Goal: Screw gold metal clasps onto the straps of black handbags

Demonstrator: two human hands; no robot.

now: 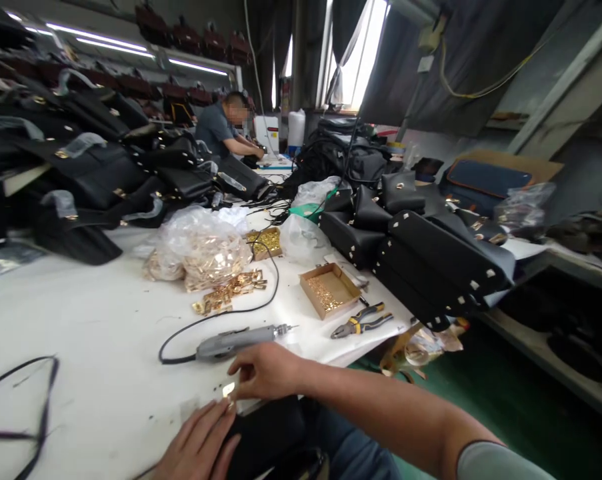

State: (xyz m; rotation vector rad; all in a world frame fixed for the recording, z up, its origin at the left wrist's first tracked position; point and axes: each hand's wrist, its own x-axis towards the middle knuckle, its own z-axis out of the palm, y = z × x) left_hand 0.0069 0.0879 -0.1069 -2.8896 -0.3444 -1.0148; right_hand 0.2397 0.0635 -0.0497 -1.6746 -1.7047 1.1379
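A small shiny gold metal fitting (229, 389) stands at the edge of a black leather bag piece (268, 427) in front of my lap. My right hand (268, 370) reaches in from the right, its thumb and curled forefinger closed at the fitting. My left hand (198, 443) lies flat with fingers stretched over the bag's near left edge, fingertips at the fitting's base. Just beyond my right hand a grey electric screwdriver (235, 341) rests on the white table (95, 347), its bit pointing right.
Pliers (363, 321) lie right of the screwdriver, near a cardboard box (348, 293) of small gold parts. Gold fittings (231, 292) lie beside a plastic bag (201, 240). Black bags (431, 260) are piled right and left. A co-worker (221, 130) works at the far end.
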